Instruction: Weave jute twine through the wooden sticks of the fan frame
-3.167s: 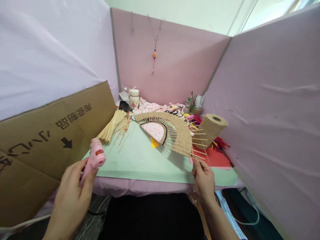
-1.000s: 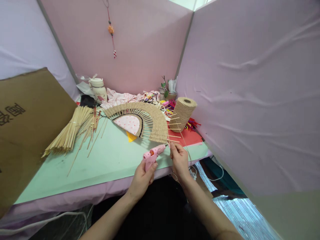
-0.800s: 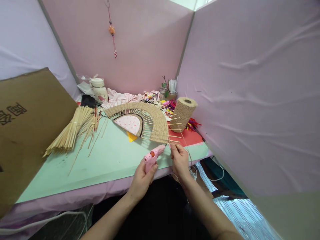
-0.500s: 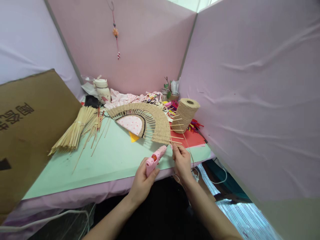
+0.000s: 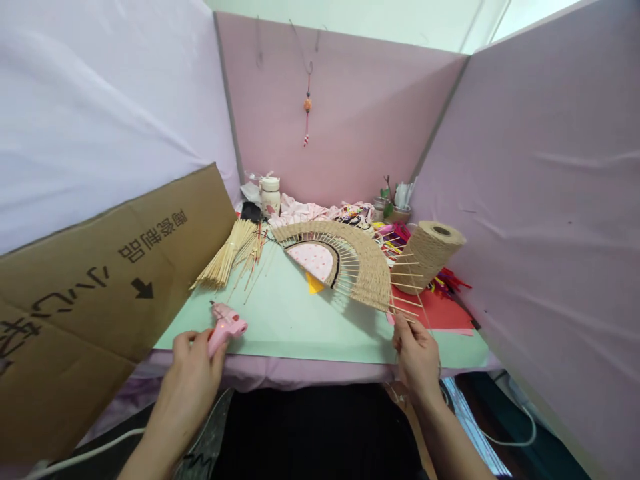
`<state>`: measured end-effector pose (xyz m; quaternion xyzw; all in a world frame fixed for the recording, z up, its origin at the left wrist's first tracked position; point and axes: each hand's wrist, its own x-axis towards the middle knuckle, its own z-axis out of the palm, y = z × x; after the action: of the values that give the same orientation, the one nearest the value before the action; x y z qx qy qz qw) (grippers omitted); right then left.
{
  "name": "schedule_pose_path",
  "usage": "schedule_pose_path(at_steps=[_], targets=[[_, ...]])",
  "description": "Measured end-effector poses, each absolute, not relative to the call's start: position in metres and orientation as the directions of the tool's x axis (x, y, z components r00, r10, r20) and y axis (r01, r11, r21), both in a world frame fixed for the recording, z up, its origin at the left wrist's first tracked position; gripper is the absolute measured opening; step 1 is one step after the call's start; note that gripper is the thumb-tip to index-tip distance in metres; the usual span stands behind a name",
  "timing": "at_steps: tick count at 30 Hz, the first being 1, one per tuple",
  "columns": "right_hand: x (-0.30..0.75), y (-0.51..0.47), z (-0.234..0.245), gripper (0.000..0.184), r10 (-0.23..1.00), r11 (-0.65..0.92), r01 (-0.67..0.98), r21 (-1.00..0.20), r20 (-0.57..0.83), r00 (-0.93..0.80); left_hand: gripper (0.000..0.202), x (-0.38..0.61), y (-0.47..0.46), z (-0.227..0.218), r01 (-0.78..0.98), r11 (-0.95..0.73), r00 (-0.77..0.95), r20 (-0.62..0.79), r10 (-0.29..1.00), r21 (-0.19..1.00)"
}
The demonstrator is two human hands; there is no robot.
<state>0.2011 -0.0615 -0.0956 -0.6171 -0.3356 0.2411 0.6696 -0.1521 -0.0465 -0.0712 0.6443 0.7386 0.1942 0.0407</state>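
My left hand (image 5: pixel 193 373) is closed round a pink glue gun (image 5: pixel 224 327), resting it on the left front of the green mat (image 5: pixel 280 320). My right hand (image 5: pixel 416 353) pinches the near end of a half-round woven fan of jute twine and bamboo sticks (image 5: pixel 365 267), where bare stick tips poke out. A thin twine strand runs from that hand up to the big jute spool (image 5: pixel 427 257) lying behind the fan. A pink dotted panel (image 5: pixel 313 257) fills the fan's centre.
A large cardboard sheet (image 5: pixel 100 280) leans along the left. A bundle of bamboo sticks (image 5: pixel 227 253) lies behind the gun. Red paper (image 5: pixel 435 313), coloured clips, a white jar (image 5: pixel 270 193), cloth and a small cup of stems crowd the back. Pink partition walls enclose the desk.
My left hand carried the glue gun away from the fan's edge to the left front of the mat. My right hand stays pinched at the fan's end. The view swung left.
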Motion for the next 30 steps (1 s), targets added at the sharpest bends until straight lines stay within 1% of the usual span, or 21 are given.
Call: schedule_pose_path(at_steps=[2, 3, 4, 6, 8, 10, 13, 15, 17, 20, 24, 30], targets=[[0.2, -0.062, -0.094, 0.045, 0.739, 0.122, 0.077, -0.99, 0.143, 0.658, 0.055, -0.159, -0.048, -0.071, 0.931, 0.131, -0.209, 0.201, 0.957, 0.341], [0.2, -0.062, -0.094, 0.045, 0.738, 0.122, 0.07, -0.99, 0.138, 0.66, 0.056, -0.161, -0.047, -0.071, 0.924, 0.124, -0.213, 0.22, 0.952, 0.361], [0.199, -0.062, -0.093, 0.045, 0.738, 0.12, 0.064, -0.991, 0.132, 0.662, 0.056, -0.16, -0.047, -0.071, 0.914, 0.094, -0.204, 0.246, 0.947, 0.394], [0.198, -0.062, -0.092, 0.045, 0.737, 0.12, 0.054, -0.991, 0.125, 0.664, 0.053, -0.151, -0.048, -0.068, 0.866, -0.029, -0.142, 0.3, 0.944, 0.5], [0.198, -0.062, -0.091, 0.044, 0.743, 0.13, 0.044, -0.99, 0.127, 0.657, 0.045, -0.132, -0.051, -0.065, 0.753, -0.181, -0.045, 0.323, 0.945, 0.633], [0.197, -0.062, -0.091, 0.044, 0.746, 0.14, 0.042, -0.989, 0.133, 0.653, 0.035, -0.106, -0.057, -0.062, 0.611, -0.255, 0.053, 0.284, 0.958, 0.749], [0.198, -0.061, -0.091, 0.045, 0.742, 0.134, 0.061, -0.989, 0.141, 0.656, 0.028, -0.062, -0.061, -0.062, 0.376, -0.333, 0.245, 0.253, 0.936, 0.865], [0.199, -0.06, -0.09, 0.044, 0.737, 0.132, 0.085, -0.988, 0.155, 0.658, 0.028, -0.036, -0.059, -0.066, 0.207, -0.305, 0.311, 0.233, 0.922, 0.93], [0.199, -0.059, -0.09, 0.043, 0.732, 0.143, 0.101, -0.984, 0.174, 0.659, 0.035, -0.014, -0.055, -0.071, 0.06, -0.172, 0.348, 0.141, 0.927, 0.983], [0.2, -0.058, -0.089, 0.041, 0.73, 0.144, 0.115, -0.983, 0.184, 0.658, 0.049, 0.009, -0.052, -0.079, -0.075, 0.023, 0.407, 0.009, 0.913, 0.997], [0.201, -0.056, -0.091, 0.04, 0.738, 0.121, 0.094, -0.988, 0.153, 0.657, 0.051, 0.023, -0.053, -0.083, -0.1, 0.083, 0.409, -0.036, 0.912, 0.992], [0.203, -0.055, -0.096, 0.04, 0.753, 0.165, 0.034, -0.986, 0.148, 0.641, 0.054, 0.033, -0.054, -0.087, -0.081, 0.089, 0.455, -0.042, 0.89, 0.993]])
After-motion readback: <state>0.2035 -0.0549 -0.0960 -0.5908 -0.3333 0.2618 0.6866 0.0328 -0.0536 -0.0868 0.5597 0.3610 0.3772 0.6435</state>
